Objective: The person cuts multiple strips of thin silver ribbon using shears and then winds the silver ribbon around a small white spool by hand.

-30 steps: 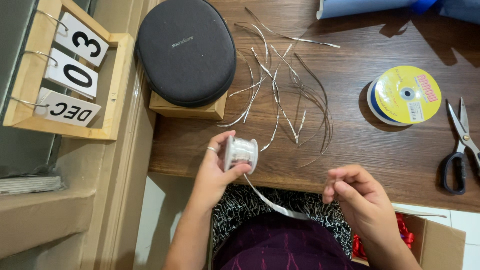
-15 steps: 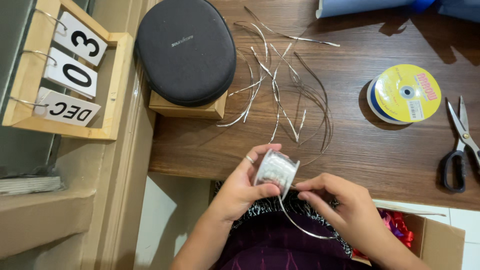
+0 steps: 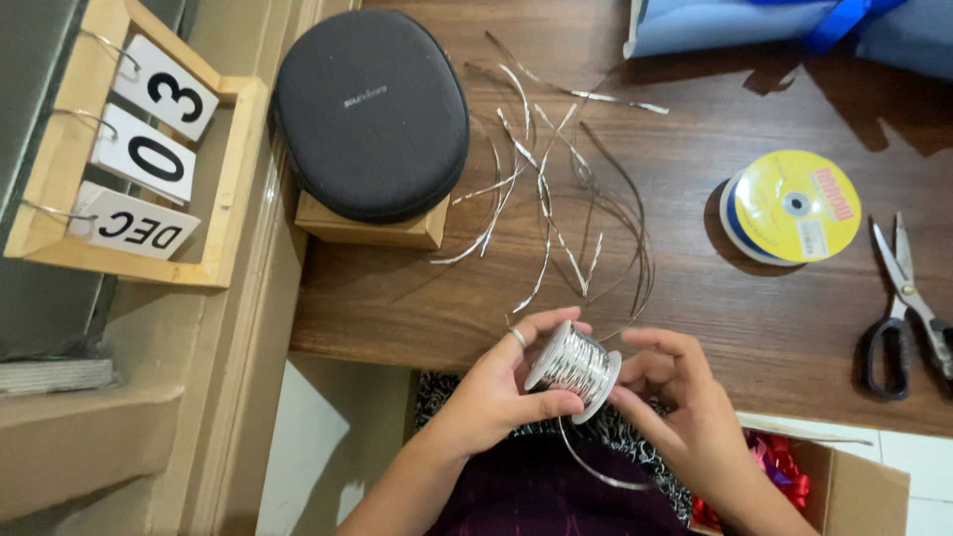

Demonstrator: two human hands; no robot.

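My left hand [image 3: 501, 392] grips a small spool of silver ribbon [image 3: 574, 365] at the near edge of the wooden table [image 3: 695, 278]. My right hand [image 3: 685, 407] touches the spool's right side, its fingers pinching the loose ribbon end, which loops down over my lap [image 3: 596, 467]. Several cut silver ribbon strips [image 3: 556, 199] lie scattered on the table just beyond the spool.
A black oval case [image 3: 369, 114] rests on a small wooden box [image 3: 367, 228] at the left. A yellow ribbon reel [image 3: 791, 205] and scissors [image 3: 905, 308] lie right. A wooden flip calendar [image 3: 134, 159] stands far left. A cardboard box with red ribbon [image 3: 794, 476] sits lower right.
The spool moved right and my two hands came together on it. The ribbon tail, once stretched between the hands, now hangs in a loop below the spool.
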